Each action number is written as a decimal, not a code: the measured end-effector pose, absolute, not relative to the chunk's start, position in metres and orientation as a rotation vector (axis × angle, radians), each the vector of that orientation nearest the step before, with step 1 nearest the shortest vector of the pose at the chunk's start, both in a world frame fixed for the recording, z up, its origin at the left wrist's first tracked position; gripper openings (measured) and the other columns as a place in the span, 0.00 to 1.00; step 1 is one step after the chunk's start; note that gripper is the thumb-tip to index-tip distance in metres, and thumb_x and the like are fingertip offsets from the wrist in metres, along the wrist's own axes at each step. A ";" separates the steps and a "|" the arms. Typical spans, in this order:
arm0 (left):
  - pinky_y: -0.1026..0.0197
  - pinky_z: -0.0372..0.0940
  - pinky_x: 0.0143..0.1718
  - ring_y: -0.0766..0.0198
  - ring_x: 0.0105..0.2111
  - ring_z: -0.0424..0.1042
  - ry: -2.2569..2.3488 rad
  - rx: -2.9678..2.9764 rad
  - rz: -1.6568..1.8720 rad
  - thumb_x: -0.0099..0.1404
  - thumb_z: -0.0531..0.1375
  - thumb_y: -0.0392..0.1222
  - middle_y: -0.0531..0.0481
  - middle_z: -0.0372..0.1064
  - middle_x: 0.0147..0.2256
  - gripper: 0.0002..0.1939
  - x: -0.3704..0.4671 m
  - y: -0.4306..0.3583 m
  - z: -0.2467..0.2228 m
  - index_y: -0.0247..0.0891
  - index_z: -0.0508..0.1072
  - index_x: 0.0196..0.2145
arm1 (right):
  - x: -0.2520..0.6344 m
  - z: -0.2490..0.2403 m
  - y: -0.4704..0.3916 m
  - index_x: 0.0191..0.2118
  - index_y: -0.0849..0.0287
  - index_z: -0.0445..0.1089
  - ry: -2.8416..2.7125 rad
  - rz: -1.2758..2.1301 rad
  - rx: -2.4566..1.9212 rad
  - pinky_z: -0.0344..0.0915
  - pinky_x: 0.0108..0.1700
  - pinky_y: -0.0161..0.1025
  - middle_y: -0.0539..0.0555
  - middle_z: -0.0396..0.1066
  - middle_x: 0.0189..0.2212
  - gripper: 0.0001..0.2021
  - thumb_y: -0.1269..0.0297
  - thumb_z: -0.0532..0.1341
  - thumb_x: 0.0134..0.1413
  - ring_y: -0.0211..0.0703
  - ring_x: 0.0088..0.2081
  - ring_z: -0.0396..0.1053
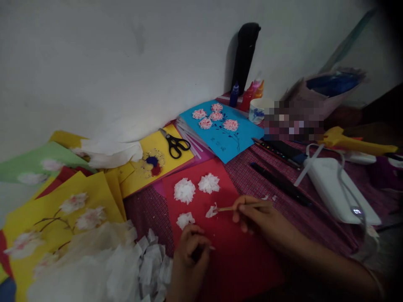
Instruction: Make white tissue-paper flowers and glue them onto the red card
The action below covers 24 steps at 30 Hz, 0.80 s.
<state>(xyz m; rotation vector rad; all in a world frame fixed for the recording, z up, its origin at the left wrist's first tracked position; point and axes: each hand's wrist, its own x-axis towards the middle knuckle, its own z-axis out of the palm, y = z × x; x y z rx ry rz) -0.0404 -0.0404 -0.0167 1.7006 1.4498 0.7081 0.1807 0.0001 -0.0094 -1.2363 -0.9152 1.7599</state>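
A red sheet of paper (pixel 236 256) lies before me with white tissue flowers (pixel 184 191) on its upper part. My right hand (pixel 252 212) pinches a thin wooden stick (pixel 228 208), whose far end touches a small crumpled white tissue piece (pixel 210 210) on the red sheet. Whether the stick's tip carries bristles is not clear. My left hand (pixel 193 256) is curled at the sheet's left part, just below a smaller tissue flower (pixel 185 219). A tiny pale bit shows by its fingertips, too small to name. Beside this hand lie cut white tissue squares (pixel 153 264).
Black scissors (pixel 178 147) lie on yellow paper with blue and red paint. A blue flower picture (pixel 217 142), paint bottles (pixel 247 96) and a cup (pixel 260 110) stand farther back. A white power bank (pixel 340 191) with a cable is at right; yellow flower sheets (pixel 103 193) are at left.
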 end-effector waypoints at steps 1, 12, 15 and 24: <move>0.62 0.64 0.38 0.60 0.38 0.70 1.471 1.670 0.702 0.58 0.57 0.33 0.47 0.68 0.37 0.07 -0.041 -0.040 -0.015 0.39 0.73 0.26 | 0.184 -0.009 0.002 0.32 0.60 0.67 -0.801 1.800 -1.216 0.55 0.21 0.31 0.49 0.70 0.25 0.10 0.59 0.57 0.59 0.32 0.20 0.62; 0.68 0.61 0.23 0.68 0.22 0.66 1.701 1.406 0.697 0.58 0.59 0.39 0.56 0.64 0.23 0.03 -0.005 -0.040 0.003 0.38 0.70 0.32 | 0.208 0.003 -0.015 0.32 0.58 0.67 -0.865 1.714 -1.096 0.57 0.25 0.33 0.48 0.67 0.24 0.10 0.59 0.56 0.61 0.35 0.23 0.61; 0.68 0.60 0.24 0.68 0.21 0.65 1.701 1.553 0.632 0.60 0.58 0.37 0.56 0.63 0.21 0.07 0.014 -0.028 0.001 0.38 0.68 0.24 | 0.209 0.003 -0.023 0.28 0.57 0.68 -1.201 1.551 -1.188 0.59 0.30 0.34 0.49 0.65 0.26 0.14 0.60 0.53 0.63 0.37 0.27 0.62; 0.66 0.61 0.27 0.65 0.25 0.68 1.763 1.815 0.665 0.60 0.58 0.36 0.52 0.69 0.24 0.07 0.016 -0.004 -0.005 0.38 0.71 0.24 | 0.213 0.003 -0.026 0.30 0.54 0.63 -1.503 1.376 -1.253 0.60 0.29 0.34 0.47 0.63 0.24 0.10 0.66 0.50 0.63 0.37 0.26 0.63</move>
